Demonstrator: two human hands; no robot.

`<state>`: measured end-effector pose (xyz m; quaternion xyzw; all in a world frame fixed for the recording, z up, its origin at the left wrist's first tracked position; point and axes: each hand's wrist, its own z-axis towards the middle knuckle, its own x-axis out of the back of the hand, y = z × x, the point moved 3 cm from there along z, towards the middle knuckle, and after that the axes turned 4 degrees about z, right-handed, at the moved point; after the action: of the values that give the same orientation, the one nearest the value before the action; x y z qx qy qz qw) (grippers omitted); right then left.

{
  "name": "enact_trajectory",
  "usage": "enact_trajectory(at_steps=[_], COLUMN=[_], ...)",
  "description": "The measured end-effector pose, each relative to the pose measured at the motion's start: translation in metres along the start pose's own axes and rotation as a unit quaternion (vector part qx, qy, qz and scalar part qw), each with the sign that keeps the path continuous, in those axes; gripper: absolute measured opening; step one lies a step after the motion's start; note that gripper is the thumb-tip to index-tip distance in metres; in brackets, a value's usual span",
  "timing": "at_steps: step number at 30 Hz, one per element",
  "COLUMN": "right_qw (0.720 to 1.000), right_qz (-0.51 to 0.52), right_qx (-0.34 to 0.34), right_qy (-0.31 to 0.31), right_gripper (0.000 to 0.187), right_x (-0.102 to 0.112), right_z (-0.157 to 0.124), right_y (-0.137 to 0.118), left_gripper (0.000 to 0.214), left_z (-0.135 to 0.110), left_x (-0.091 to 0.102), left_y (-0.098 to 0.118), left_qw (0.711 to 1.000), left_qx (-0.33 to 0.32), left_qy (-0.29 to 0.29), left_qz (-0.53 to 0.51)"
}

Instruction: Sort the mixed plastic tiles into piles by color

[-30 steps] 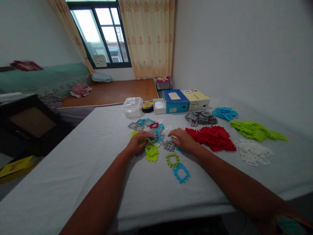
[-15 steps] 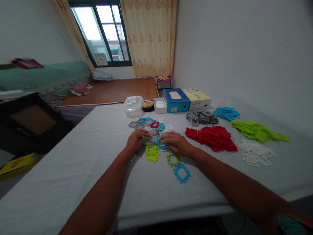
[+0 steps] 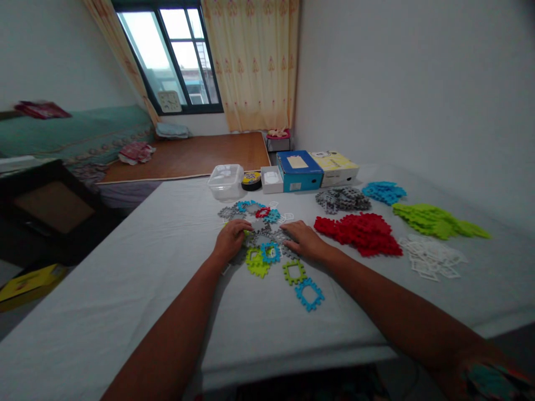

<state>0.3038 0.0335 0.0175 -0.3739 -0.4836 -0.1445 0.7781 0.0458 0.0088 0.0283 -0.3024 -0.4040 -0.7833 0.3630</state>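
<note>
pressing on the joined tiles (image 3: 264, 245), left hand (image 3: 230, 239) and right hand (image 3: 304, 239) lie unclenched.

Tile cluster (image 3: 259, 240) centre on table (image 3: 125, 312); 5 tile piles (image 3: 359, 234) right; boxes (image 3: 300, 170), container (image 3: 227, 181) behind cluster.

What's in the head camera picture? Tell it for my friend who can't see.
A person's left hand and right hand rest on a cluster of joined colourful interlocking tiles on a white table. Sorted piles lie to the right: red pile, green pile, white pile, grey pile, blue pile. A blue box stands behind.
</note>
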Motion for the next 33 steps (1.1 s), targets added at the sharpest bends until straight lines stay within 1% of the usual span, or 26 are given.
enact_trajectory(at_steps=[4,7,10,15,17,20,22,25,27,29,31,33], right_qw=[1.000,1.000,1.000,0.995,0.993,0.993,0.993,0.991,0.988,0.979,0.963,0.946], right_qz=[-0.009,-0.017,0.014,0.075,0.085,0.077,0.062,0.032,0.010,-0.001,-0.013,-0.044], right_qx=[-0.008,-0.016,-0.011,0.024,0.034,0.038,0.047,0.057,0.033,-0.027,-0.111,-0.187], right_qy=[0.011,0.002,-0.002,0.057,0.068,0.076,0.088,0.114,0.149,0.201,0.245,0.260], right_gripper=[0.052,0.052,0.050,0.057,0.048,0.026,0.021,0.020,0.018,0.020,0.027,0.032], right_x=[0.000,-0.004,-0.007,-0.001,0.001,0.004,0.007,0.022,0.041,0.065,0.090,0.111], right_z=[0.000,0.002,0.004,0.004,0.003,0.002,0.002,0.002,0.002,0.001,0.000,-0.001], right_y=[-0.001,-0.001,0.000,-0.002,-0.004,-0.008,-0.009,-0.006,0.005,0.024,0.050,0.078], left_gripper=[0.034,0.033,0.033,0.032,0.032,0.032,0.031,0.031,0.030,0.030,0.030,0.030], left_z=[0.000,0.000,0.000,0.000,0.000,0.000,0.000,0.000,0.000,0.000,0.000,0.000], left_x=[0.000,-0.002,-0.003,-0.003,-0.003,-0.002,-0.001,0.000,0.001,0.001,0.001,0.001], left_y=[0.000,0.000,-0.001,-0.003,-0.004,-0.006,-0.009,-0.014,-0.017,-0.019,-0.019,-0.018], left_qw=[1.000,1.000,1.000,1.000,1.000,1.000,1.000,1.000,1.000,0.999,1.000,1.000], left_qx=[0.003,0.002,0.006,0.017,0.015,0.014,0.014,0.019,0.026,0.029,0.023,0.015], left_qy=[0.002,-0.001,-0.009,-0.001,-0.001,0.001,0.003,0.004,0.002,0.005,0.008,0.010], left_qz=[0.001,-0.001,-0.003,-0.004,-0.005,-0.004,-0.002,0.004,0.010,0.014,0.014,0.013])
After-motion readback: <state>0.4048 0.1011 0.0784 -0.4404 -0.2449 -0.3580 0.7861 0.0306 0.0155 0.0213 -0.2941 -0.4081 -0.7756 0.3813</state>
